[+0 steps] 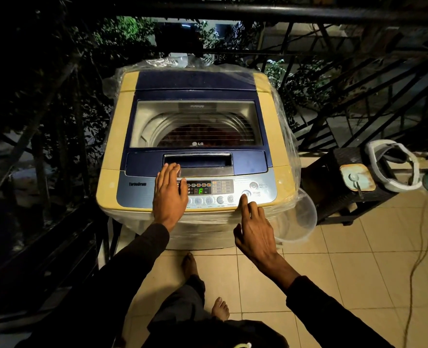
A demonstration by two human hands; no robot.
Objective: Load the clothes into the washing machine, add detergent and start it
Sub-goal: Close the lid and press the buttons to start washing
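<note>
Head view is showing the left hand (169, 194) lying flat with straight fingers on the control panel (207, 190) of the washing machine (112, 136), holding nothing. The right hand (254, 228) is reaching with its forefinger stretched out, the tip touching the round start button (246, 193), the other fingers loosely spread. Beyond both hands the blue lid (197, 121) is lying closed, dark red clothes (202, 136) showing through its window inside the drum. The panel is glowing a green "F" between the hands. Readable writing: "LG" on the lid, "TurboDrum" left of the left hand, "POWER" and "START" by the right forefinger. Clear plastic wrap (287, 136) is hanging around the machine's sides.
</note>
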